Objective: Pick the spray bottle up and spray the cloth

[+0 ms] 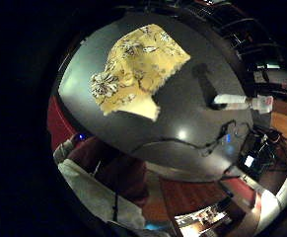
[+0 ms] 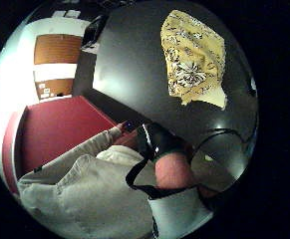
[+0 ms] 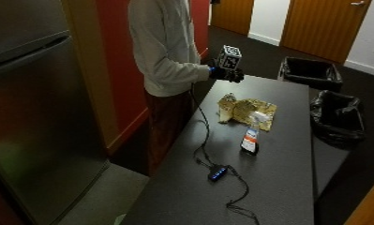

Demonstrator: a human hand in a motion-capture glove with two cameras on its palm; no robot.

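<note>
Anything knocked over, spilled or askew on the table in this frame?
Nothing stands out. The bottle stands upright on the table beside the cloth, which lies rumpled with one corner folded up. No spill shows. The gloved hand hovers near the table's far end, holding nothing.

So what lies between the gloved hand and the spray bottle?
The yellow cloth lies on the table between the hand and the bottle, seen in the outside view.
</note>
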